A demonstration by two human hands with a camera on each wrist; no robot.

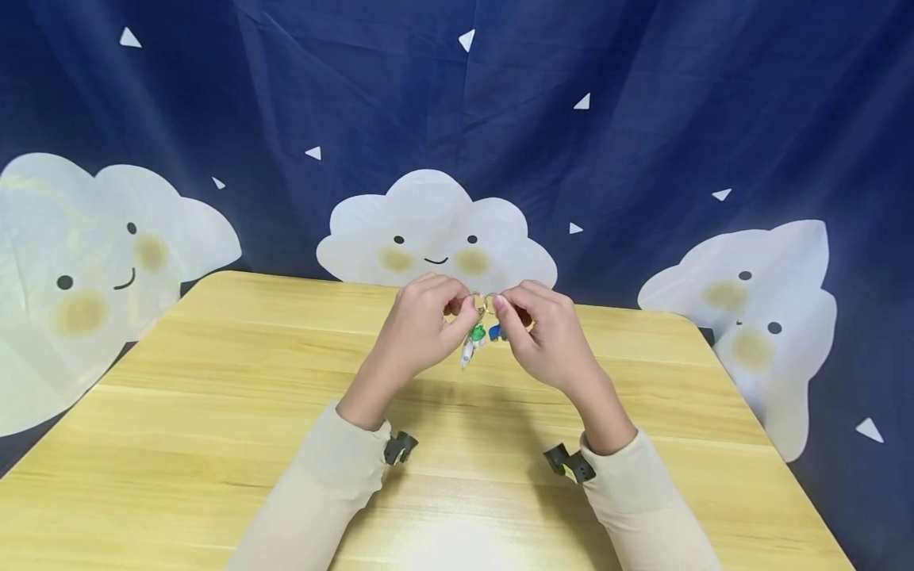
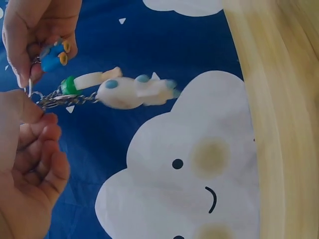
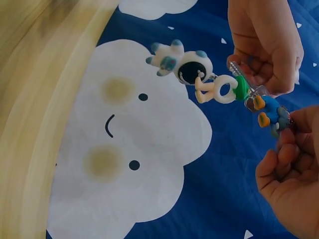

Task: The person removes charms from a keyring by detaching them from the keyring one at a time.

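Observation:
Above the table, my left hand pinches a metal key ring at its left side. My right hand pinches at the ring's right side, thumb against forefinger. Several charms dangle from the rings and short chains: a white astronaut figure with blue-grey parts, a white-and-tan figure with a green top, and a small blue figure with orange feet. The blue figure hangs close to my right fingers, the other two nearer my left. Fingertips hide part of the rings, so how they link cannot be told.
A light wood-grain table lies below both hands. Behind its far edge hangs a dark blue curtain printed with white clouds and small triangles. Dark wrist cameras sit at both sleeve cuffs.

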